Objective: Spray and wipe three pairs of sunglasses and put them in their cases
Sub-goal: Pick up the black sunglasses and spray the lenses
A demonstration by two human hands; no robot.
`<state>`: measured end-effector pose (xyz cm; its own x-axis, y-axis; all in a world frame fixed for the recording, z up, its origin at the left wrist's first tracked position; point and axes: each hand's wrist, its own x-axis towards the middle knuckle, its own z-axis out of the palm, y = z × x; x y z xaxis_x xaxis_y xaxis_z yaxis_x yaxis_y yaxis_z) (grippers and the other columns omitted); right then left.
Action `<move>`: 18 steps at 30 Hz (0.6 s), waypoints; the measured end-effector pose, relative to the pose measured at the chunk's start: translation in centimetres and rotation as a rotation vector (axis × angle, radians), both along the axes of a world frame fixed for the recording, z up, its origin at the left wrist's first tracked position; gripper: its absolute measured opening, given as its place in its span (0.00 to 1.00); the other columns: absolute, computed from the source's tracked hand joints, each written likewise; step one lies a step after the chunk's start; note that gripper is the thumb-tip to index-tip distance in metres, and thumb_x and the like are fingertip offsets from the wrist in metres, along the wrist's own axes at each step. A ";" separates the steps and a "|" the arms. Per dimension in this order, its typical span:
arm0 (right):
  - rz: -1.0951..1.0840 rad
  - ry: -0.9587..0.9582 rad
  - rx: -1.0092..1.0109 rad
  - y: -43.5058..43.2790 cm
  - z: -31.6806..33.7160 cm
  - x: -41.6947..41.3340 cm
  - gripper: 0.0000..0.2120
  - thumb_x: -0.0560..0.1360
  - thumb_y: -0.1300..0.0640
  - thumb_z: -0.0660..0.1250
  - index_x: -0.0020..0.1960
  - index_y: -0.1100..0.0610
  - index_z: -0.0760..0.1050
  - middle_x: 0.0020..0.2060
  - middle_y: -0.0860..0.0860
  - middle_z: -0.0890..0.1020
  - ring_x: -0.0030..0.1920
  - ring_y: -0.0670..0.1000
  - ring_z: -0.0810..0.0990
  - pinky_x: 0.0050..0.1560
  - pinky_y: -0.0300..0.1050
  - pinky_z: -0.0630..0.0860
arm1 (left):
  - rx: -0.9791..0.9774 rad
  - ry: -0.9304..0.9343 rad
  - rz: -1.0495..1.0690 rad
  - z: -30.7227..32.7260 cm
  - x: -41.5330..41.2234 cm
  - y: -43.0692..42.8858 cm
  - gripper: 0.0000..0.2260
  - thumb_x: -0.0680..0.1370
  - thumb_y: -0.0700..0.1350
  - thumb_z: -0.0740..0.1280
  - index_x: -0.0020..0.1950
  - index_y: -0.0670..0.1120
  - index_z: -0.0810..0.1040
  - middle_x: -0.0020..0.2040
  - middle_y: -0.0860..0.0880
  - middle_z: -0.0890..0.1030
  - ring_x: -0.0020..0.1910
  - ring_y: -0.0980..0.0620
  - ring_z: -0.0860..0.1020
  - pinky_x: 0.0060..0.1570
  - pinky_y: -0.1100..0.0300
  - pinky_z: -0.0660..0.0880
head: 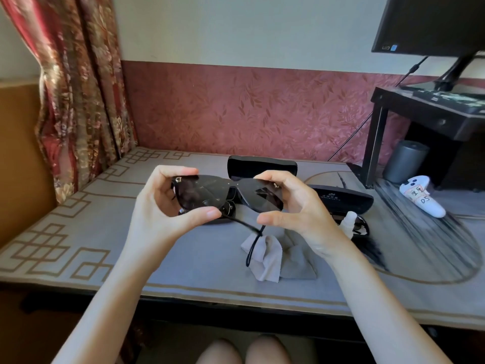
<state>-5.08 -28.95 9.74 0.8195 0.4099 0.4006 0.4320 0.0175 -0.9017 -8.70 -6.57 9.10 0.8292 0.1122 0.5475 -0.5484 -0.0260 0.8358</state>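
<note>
**Sunglasses (207, 193) held up in both hands**

Just past the person's knees (223, 350), both hands grasp the sunglasses above the table (78, 232). The left hand (162, 203) pinches one end of the frame, the right hand (291, 206) the other. The glasses look light, stiff and easily smeared, so the rim is the safer hold, not the lenses. One thin arm hangs loose and could snag. Below lies the grey cloth (265, 261). A small white bottle (347, 222), probably the spray, sits by a closed case (343, 199), with an open case (262, 166) behind. A white controller (420, 195) lies well apart.
</note>
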 end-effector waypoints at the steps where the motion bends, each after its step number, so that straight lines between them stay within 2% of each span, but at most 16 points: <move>1: 0.005 -0.008 0.003 0.0 0.2 0.0 0.27 0.61 0.55 0.77 0.59 0.53 0.75 0.56 0.48 0.77 0.57 0.45 0.78 0.57 0.39 0.74 | 0.018 -0.015 -0.012 0.3 -0.1 0.1 0.31 0.51 0.55 0.83 0.51 0.54 0.77 0.45 0.56 0.82 0.46 0.56 0.81 0.49 0.64 0.77; 4: 0.018 -0.036 0.010 0.1 0.6 0.1 0.27 0.61 0.56 0.77 0.59 0.51 0.75 0.58 0.54 0.75 0.58 0.49 0.77 0.59 0.41 0.74 | 0.060 -0.020 -0.024 0.9 -0.3 0.6 0.31 0.52 0.61 0.81 0.52 0.56 0.78 0.47 0.56 0.83 0.48 0.56 0.81 0.50 0.64 0.77; 7: 0.017 -0.062 -0.009 0.2 0.6 0.2 0.28 0.61 0.56 0.78 0.60 0.50 0.75 0.54 0.51 0.75 0.57 0.50 0.77 0.58 0.41 0.74 | 0.143 -0.026 0.024 1.2 -0.6 1.1 0.32 0.52 0.63 0.80 0.53 0.57 0.78 0.49 0.57 0.83 0.50 0.57 0.81 0.52 0.67 0.75; 11: 0.000 -0.095 -0.064 0.1 0.4 0.2 0.28 0.63 0.60 0.79 0.60 0.51 0.75 0.55 0.51 0.75 0.56 0.47 0.77 0.57 0.39 0.73 | 0.297 -0.041 0.094 1.1 -1.2 1.4 0.32 0.55 0.58 0.78 0.58 0.58 0.76 0.51 0.63 0.80 0.51 0.62 0.78 0.53 0.72 0.70; 13: -0.005 -0.107 -0.081 0.0 0.3 0.2 0.28 0.63 0.60 0.79 0.61 0.51 0.74 0.56 0.53 0.75 0.56 0.48 0.77 0.58 0.40 0.73 | 0.356 -0.032 0.126 1.0 -1.4 1.5 0.31 0.56 0.59 0.77 0.58 0.60 0.75 0.52 0.64 0.80 0.52 0.63 0.78 0.54 0.73 0.70; 15: -0.017 -0.114 -0.085 -0.1 0.2 0.1 0.29 0.62 0.58 0.79 0.61 0.51 0.75 0.58 0.55 0.76 0.58 0.50 0.77 0.60 0.43 0.73 | 0.393 -0.031 0.145 0.9 -1.5 1.6 0.29 0.56 0.61 0.77 0.56 0.62 0.75 0.53 0.62 0.80 0.54 0.62 0.78 0.57 0.70 0.71; 18: -0.050 -0.124 -0.146 -0.6 0.0 -0.4 0.31 0.64 0.57 0.79 0.64 0.49 0.73 0.62 0.50 0.75 0.64 0.49 0.75 0.68 0.50 0.70 | 0.405 -0.054 0.143 0.7 -1.5 1.4 0.29 0.56 0.61 0.77 0.55 0.62 0.75 0.53 0.61 0.80 0.55 0.61 0.78 0.59 0.68 0.71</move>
